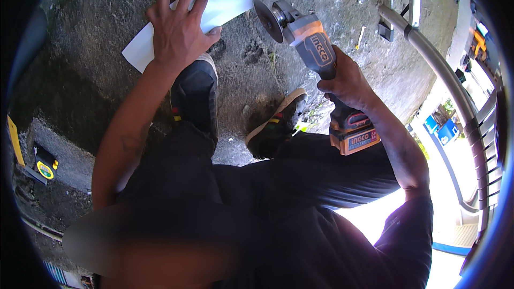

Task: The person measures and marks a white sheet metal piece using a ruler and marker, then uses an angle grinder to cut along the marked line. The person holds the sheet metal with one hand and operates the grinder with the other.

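Looking down from the head camera, I see my left hand (179, 29) pressed flat on a white sheet (225, 2). The fingers are spread apart, and the grip is open, just pushing down. The sheet lies on the rough grey ground (80, 43), and one corner sticks out to the left of my hand.

My right hand (348, 83) is shut tight around the handle of a grinder (316, 48). The grinder is grey and orange. Its round disc (266, 20) is just to the right of the sheet, close to the sheet's edge. I cannot tell if the disc touches the sheet. A battery (353, 136) sits at the back end of the grinder, below my right hand.

My two shoes are on the ground below the sheet. The left shoe (197, 93) is right under my left hand. The right shoe (276, 126) is below the grinder, tipped up on its side.

A metal rail (428, 53) curves past on the far side of the grinder from the sheet. A yellow tape measure (45, 168) lies on a stone step, well apart from the sheet, down and to the left of it.
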`<state>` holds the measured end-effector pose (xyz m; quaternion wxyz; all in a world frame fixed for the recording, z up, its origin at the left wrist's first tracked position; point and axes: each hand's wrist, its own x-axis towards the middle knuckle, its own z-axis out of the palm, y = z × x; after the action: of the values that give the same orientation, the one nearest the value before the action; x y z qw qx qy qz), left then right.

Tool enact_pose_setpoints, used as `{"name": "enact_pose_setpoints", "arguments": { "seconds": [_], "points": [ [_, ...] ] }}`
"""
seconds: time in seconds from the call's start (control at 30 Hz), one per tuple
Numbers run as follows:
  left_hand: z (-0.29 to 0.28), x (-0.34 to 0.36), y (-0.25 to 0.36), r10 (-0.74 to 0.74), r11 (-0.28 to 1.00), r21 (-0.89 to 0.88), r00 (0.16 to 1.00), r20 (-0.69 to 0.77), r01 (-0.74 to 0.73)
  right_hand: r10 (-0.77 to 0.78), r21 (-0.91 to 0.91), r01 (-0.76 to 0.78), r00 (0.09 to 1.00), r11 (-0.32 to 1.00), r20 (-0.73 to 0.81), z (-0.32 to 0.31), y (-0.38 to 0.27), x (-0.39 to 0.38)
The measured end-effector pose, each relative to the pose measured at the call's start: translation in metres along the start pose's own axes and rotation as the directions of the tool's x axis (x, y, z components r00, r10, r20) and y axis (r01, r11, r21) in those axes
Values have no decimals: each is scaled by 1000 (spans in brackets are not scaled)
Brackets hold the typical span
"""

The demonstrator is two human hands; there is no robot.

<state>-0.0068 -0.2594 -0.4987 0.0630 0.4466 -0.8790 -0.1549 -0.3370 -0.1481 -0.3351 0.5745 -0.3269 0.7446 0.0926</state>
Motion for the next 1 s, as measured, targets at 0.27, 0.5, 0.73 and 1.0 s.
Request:
{"name": "enact_pose_setpoints", "arguments": {
  "seconds": [0.27,0.5,0.73,1.0],
  "points": [
    [0,1,1,-11,1000,25,1000,-3,11,15,0,-15,1000,1000,-2,1,-3,0],
    [3,1,-1,-2,1000,-2,1000,-10,2,17,34,-17,1000,999,6,2,-7,-2],
    [4,0,-1,-1,1000,0,1000,-7,1,4,-25,-5,1000,1000,-16,2,-10,-5],
    [3,0,-1,-12,1000,15,1000,4,12,5,-60,-7,999,998,-33,1,-15,-7]
  ]
}}
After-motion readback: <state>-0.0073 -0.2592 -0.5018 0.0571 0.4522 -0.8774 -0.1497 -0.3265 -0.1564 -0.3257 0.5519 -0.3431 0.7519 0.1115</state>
